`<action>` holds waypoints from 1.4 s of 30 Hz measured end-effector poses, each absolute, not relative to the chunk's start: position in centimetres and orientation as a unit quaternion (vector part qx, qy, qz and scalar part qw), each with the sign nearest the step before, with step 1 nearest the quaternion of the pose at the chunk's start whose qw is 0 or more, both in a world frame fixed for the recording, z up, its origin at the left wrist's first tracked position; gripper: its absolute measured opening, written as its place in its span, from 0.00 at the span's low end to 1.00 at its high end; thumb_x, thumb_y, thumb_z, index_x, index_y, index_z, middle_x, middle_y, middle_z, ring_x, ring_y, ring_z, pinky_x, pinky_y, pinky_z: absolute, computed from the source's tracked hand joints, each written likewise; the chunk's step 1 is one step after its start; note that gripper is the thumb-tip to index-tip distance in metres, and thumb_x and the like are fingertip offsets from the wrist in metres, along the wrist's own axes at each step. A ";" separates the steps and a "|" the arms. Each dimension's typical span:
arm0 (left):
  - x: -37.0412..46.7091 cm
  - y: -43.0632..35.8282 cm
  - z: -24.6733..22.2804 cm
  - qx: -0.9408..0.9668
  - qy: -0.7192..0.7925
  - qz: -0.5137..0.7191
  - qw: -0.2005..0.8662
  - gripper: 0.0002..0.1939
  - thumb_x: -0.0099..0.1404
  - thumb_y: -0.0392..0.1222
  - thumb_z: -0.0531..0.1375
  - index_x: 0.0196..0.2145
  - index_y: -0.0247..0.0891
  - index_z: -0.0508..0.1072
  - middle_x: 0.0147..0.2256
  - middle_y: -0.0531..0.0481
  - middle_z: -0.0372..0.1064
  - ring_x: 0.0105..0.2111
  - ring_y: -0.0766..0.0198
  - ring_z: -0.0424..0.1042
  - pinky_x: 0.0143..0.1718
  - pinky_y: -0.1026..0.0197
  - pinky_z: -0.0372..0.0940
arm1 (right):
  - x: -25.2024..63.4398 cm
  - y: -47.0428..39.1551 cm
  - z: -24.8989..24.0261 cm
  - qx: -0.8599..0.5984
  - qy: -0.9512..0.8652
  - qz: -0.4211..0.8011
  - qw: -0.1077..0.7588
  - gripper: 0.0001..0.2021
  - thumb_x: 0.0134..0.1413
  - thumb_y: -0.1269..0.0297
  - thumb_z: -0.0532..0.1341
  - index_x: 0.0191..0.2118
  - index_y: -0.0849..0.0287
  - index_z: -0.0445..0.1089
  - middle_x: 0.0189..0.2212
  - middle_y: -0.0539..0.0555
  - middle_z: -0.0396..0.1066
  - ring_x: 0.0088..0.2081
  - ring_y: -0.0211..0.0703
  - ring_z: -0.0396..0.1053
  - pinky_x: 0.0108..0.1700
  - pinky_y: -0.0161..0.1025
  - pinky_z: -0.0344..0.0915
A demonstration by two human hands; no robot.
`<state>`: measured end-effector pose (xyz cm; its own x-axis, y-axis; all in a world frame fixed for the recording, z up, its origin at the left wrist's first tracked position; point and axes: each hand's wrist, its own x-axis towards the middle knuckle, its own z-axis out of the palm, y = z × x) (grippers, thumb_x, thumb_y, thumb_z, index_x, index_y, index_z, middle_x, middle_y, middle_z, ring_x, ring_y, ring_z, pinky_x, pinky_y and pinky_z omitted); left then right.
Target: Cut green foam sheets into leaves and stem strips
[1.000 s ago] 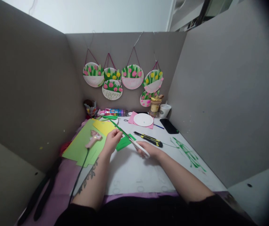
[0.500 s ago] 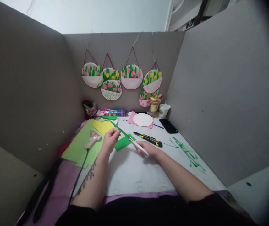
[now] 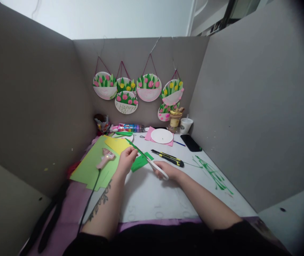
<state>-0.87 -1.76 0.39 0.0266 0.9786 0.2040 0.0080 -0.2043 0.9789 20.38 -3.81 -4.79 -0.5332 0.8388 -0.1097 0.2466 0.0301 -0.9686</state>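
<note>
My left hand (image 3: 127, 157) is closed in a pinch on a narrow green paper strip (image 3: 130, 143) that slants up to the left. My right hand (image 3: 165, 170) grips the white handle of the scissors (image 3: 157, 168), whose blades point up-left along the strip, near my left fingertips. Whether the blades are parted is hard to see. Beneath the blades, a green paper piece (image 3: 139, 163) lies on the white table. A yellow-and-black cutter (image 3: 169, 158) rests just beyond my right hand.
Left of my hand, a pink glue gun (image 3: 106, 160) lies on light green sheets (image 3: 88, 169). Green scraps (image 3: 214, 174) and a phone (image 3: 191, 143) are at right. A white disc (image 3: 162, 136) sits at the back. Decorated plates (image 3: 149, 93) hang on the grey wall.
Both hands keep their holds on the strip and scissors. My left hand has shifted slightly to the right; the view has moved a little.
</note>
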 end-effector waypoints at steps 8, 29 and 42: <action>-0.9 -1.7 0.4 0.555 0.435 0.541 0.458 0.12 0.55 0.45 0.60 0.20 0.37 0.64 0.15 0.59 0.54 0.16 0.73 0.50 0.18 0.68 0.46 | 20.4 -3.9 -4.7 -0.402 -0.654 0.584 0.265 0.08 0.39 0.66 0.60 0.28 0.58 0.60 0.20 0.43 0.61 0.19 0.32 0.61 0.21 0.30 0.61; -1.6 -1.2 0.2 0.539 0.431 0.576 0.439 0.10 0.54 0.40 0.59 0.20 0.37 0.62 0.15 0.58 0.55 0.18 0.72 0.52 0.20 0.67 0.48 | 20.8 -3.3 -5.4 -0.425 -0.699 0.520 0.246 0.07 0.40 0.68 0.61 0.28 0.58 0.62 0.20 0.45 0.61 0.22 0.34 0.60 0.24 0.31 0.57; -0.9 -2.0 0.8 0.557 0.432 0.546 0.454 0.11 0.54 0.43 0.60 0.19 0.37 0.62 0.15 0.58 0.55 0.17 0.73 0.52 0.19 0.68 0.47 | 20.6 -3.4 -5.4 -0.400 -0.691 0.542 0.262 0.07 0.41 0.66 0.59 0.28 0.58 0.60 0.22 0.44 0.62 0.21 0.32 0.61 0.22 0.29 0.59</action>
